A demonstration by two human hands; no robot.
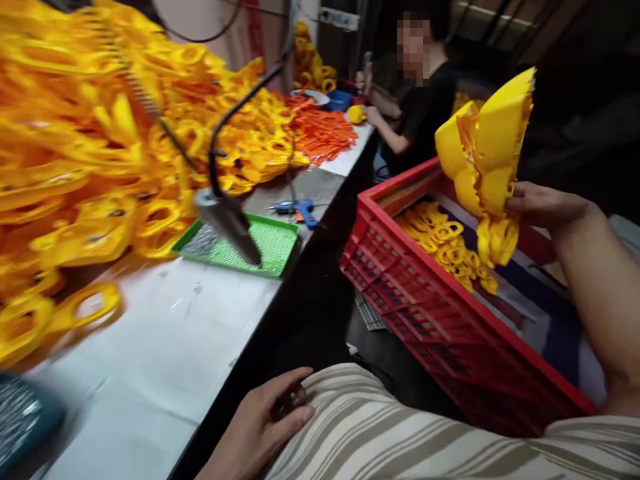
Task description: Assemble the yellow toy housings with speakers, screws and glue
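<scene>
My right hand (550, 203) is raised over the red plastic crate (420, 320), its fingers closed on a large yellow plastic part (495, 147). The part has curved, shell-like sides with a gap between them, and a cluster of small rounded shapes at its lower end. Below it in the crate lies a heap of small yellow plastic pieces (447, 237). My left hand (265, 420) rests by my lap at the table edge, thumb and forefinger apart. Nothing shows in it, and its other fingers are partly hidden.
Yellow plastic parts (115, 133) are heaped on the white worktable (190, 340). Around it are a green tray (273, 243) with small metal pieces, a hanging power screwdriver (227, 223), a blue glue gun (300, 210), orange pieces (325, 130) and a co-worker (425, 93).
</scene>
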